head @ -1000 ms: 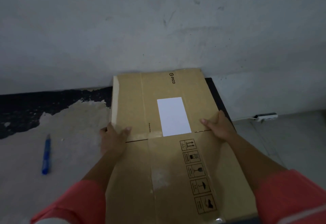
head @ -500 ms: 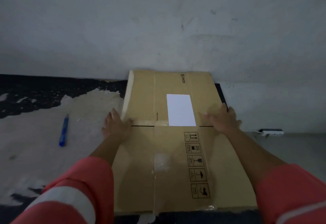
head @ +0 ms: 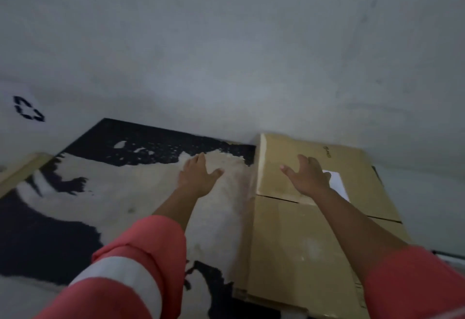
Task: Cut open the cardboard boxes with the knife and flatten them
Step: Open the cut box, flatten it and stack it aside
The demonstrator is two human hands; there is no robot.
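Note:
A flattened brown cardboard box lies on the floor at the right, its far end against the wall, with a white label partly behind my right wrist. My right hand hovers open over the box's far flap, fingers spread. My left hand is open with spread fingers, off the box, over the pale worn patch of floor to its left. The knife is out of view.
The floor is black with a large pale worn patch. A grey wall rises close behind the box. Another piece of cardboard shows at the far left edge. A dark recycling mark sits at the upper left.
The view has swung left, so the box now sits at the right. Both hands have lifted off the box edges; the left hand moved out over the floor. The blue knife left the view.

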